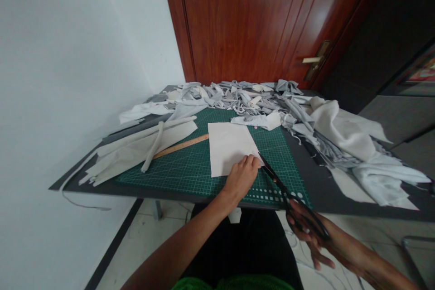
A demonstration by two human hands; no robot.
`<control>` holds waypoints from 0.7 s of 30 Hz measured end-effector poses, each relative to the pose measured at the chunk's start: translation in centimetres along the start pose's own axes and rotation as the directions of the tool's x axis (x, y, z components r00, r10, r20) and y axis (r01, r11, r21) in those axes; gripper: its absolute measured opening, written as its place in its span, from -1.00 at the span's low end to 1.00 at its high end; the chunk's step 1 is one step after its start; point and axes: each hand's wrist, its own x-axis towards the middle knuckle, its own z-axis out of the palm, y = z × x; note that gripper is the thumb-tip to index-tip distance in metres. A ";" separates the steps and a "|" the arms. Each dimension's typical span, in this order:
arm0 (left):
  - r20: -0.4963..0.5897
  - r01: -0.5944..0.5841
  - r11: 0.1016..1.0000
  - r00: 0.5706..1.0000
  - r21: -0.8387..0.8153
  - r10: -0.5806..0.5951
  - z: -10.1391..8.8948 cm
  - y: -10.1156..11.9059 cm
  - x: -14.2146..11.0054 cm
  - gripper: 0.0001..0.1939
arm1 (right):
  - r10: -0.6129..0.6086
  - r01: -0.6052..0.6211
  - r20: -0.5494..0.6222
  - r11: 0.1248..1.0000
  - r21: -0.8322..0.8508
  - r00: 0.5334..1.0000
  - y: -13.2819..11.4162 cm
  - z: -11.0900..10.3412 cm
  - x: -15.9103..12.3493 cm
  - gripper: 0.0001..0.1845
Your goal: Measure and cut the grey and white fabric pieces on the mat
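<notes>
The scissors [278,188] have dark, faintly shiny metal blades and black plastic loop handles. The pale cloth sheet [227,149] looks matt and smooth, and the heaped fabric scraps [244,97] are soft, matt grey and off-white cloth. The green cutting mat [193,186] is matt plastic with a fine printed grid; the ruler [180,147] on it is plain light wood. The table top [326,195] is dark and matt. Past the table's far edge, the door [238,22] is glossy red-brown wood, its handle [316,60] dull metal, and the wall [68,77] is matt white.
</notes>
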 end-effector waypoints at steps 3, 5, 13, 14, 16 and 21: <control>0.017 0.009 1.000 1.000 0.003 -0.009 -0.1 0.0 0.0 -0.82 | -0.040 0.040 0.042 0.999 0.005 0.998 -0.2 0.4 -0.1 -0.15; 0.023 0.019 1.000 1.000 -0.001 -0.019 -0.1 0.1 0.0 -0.82 | -0.042 0.042 0.045 0.999 0.003 0.998 -0.3 0.6 0.0 -0.14; 0.024 0.014 1.000 1.000 0.000 -0.014 -0.2 0.1 -0.1 -0.81 | -0.010 0.010 0.013 1.000 0.000 1.000 0.4 0.6 0.5 -0.15; 0.022 0.013 1.000 1.000 0.003 -0.013 -0.3 0.1 -0.1 -0.81 | -0.018 0.018 0.001 1.000 0.009 1.000 0.7 0.6 0.6 -0.14; 0.014 0.011 1.000 1.000 0.009 -0.012 -0.4 0.1 -0.2 -0.79 | -0.031 0.031 -0.016 0.999 0.031 0.999 1.5 0.6 0.7 -0.12; 0.024 0.004 1.000 1.000 0.008 -0.004 -0.6 0.2 -0.3 -0.77 | -0.050 0.051 -0.022 0.995 0.083 0.999 2.4 0.6 0.9 -0.10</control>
